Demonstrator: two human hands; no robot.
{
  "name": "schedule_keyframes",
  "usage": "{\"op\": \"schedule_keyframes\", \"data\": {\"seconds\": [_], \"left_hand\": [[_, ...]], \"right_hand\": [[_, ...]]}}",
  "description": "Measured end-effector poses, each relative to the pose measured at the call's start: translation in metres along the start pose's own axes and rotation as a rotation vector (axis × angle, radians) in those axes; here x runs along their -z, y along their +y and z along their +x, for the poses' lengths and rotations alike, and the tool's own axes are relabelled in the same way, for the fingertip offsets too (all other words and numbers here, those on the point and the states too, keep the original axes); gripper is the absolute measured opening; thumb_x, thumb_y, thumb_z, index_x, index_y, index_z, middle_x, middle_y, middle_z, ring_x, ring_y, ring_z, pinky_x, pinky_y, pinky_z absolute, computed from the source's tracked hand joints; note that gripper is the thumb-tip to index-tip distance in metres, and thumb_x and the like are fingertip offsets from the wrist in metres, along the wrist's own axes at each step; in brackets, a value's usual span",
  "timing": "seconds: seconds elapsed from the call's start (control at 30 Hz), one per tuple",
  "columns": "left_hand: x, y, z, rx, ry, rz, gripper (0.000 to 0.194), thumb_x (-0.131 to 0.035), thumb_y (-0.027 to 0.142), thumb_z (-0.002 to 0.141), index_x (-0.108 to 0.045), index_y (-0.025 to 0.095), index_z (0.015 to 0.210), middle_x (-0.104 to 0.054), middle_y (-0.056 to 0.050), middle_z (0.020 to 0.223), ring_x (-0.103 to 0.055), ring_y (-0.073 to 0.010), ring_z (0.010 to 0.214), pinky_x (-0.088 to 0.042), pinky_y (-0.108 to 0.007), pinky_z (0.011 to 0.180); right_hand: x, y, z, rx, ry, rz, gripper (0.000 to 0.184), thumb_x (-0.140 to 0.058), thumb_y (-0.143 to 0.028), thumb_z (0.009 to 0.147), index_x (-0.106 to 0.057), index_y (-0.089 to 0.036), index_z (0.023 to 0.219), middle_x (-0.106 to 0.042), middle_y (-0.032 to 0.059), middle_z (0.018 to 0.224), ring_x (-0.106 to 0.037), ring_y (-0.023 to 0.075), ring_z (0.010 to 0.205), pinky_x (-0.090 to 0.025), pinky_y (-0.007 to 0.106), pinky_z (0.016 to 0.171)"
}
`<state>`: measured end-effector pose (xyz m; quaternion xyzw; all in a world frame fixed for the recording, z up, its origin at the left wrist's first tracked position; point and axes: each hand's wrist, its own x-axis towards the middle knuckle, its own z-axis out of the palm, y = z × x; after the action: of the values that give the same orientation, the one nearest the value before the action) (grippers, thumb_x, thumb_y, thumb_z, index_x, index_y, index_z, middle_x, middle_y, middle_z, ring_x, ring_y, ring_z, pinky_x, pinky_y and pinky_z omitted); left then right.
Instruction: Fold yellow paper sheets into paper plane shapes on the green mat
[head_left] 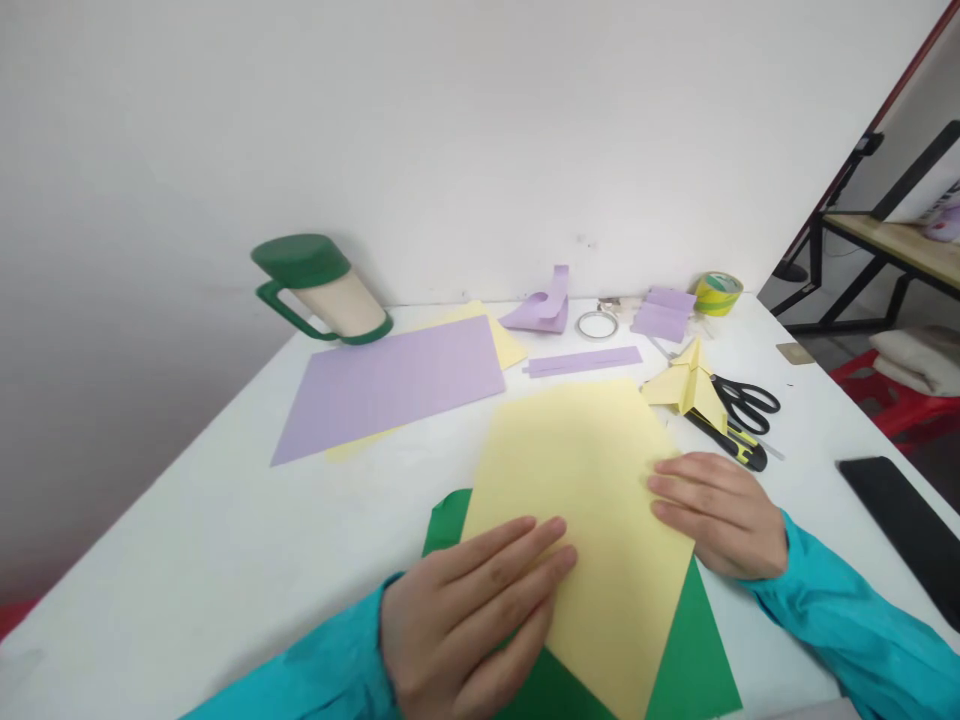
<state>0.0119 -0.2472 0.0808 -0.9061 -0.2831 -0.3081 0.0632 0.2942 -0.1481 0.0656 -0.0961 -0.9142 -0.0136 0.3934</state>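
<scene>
A pale yellow sheet of paper (pixel 577 455) lies in front of me, over a green sheet (pixel 697 650) that shows at its lower sides. My left hand (pixel 480 610) rests across the lower left of the yellow sheet, fingers stretched out flat, with the thumb lower down. At the right edge of the same sheet is my right hand (pixel 724 510). Its fingers lie over the edge, and the thumb is mostly hidden, with the paper's corner in front of it. How far the green sheet reaches underneath is hidden.
A purple sheet (pixel 397 380) covers more yellow paper at the left, beside a green-lidded jug (pixel 326 290). Right of centre are purple scraps (pixel 540 310), a purple strip (pixel 585 362), tape (pixel 718 293), a folded yellow paper plane (pixel 691 385), scissors (pixel 746 400) and a cutter (pixel 731 440). A black object (pixel 900 520) lies far right.
</scene>
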Motion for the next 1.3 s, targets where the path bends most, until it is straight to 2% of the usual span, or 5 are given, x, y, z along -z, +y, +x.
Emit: {"op": "schedule_keyframes", "data": {"seconds": [0.2,0.5,0.7,0.93,1.3], "left_hand": [[-0.047,-0.021,-0.029,-0.104,-0.169,-0.074,0.030,-0.035,0.009,0.093,-0.056,0.007,0.114,-0.056,-0.018,0.131,-0.034,-0.0266,0.136,-0.040,-0.045,0.108],[-0.044,-0.031,-0.030,0.026,-0.523,-0.269,0.051,-0.039,0.007,0.088,-0.037,0.013,0.139,-0.042,-0.010,0.145,-0.027,-0.0232,0.140,-0.023,-0.047,0.115],[-0.039,-0.030,-0.033,0.421,-0.382,-0.649,0.038,-0.035,0.026,0.097,-0.049,0.024,0.132,-0.058,-0.004,0.131,-0.052,-0.0175,0.124,-0.038,-0.033,0.108],[-0.041,-0.025,-0.006,1.133,-0.159,-0.852,0.038,-0.041,0.046,0.091,-0.066,0.019,0.103,-0.071,-0.002,0.098,-0.066,-0.0222,0.086,-0.053,-0.030,0.077],[-0.056,-0.038,-0.004,1.344,-0.030,-0.539,0.041,-0.048,0.049,0.081,-0.056,0.021,0.110,-0.070,-0.005,0.088,-0.067,-0.0246,0.088,-0.052,-0.033,0.069]], "right_hand": [[-0.034,0.000,-0.036,-0.069,-0.334,-0.006,0.037,-0.038,-0.012,0.092,-0.058,-0.012,0.122,-0.061,0.0109,0.127,-0.038,0.0239,0.134,-0.039,0.045,0.106],[-0.032,0.007,-0.040,-0.109,-0.482,0.357,0.036,-0.037,-0.030,0.095,-0.061,-0.016,0.117,-0.064,0.0099,0.121,-0.041,0.0222,0.132,-0.037,0.041,0.107],[-0.034,0.005,-0.037,-0.402,-0.277,0.498,0.026,-0.042,-0.029,0.095,-0.066,-0.017,0.098,-0.072,0.0092,0.088,-0.066,0.0167,0.089,-0.052,0.028,0.080],[-0.047,0.001,-0.015,-1.025,-0.279,0.326,0.049,-0.045,-0.052,0.088,-0.042,-0.020,0.051,-0.033,-0.0056,0.045,-0.033,0.0088,0.044,-0.028,0.022,0.042],[-0.059,0.005,-0.002,-1.126,-0.358,-0.021,0.044,-0.040,-0.056,0.084,-0.036,-0.023,0.055,-0.033,-0.0043,0.045,-0.034,0.0126,0.044,-0.024,0.025,0.047]]}}
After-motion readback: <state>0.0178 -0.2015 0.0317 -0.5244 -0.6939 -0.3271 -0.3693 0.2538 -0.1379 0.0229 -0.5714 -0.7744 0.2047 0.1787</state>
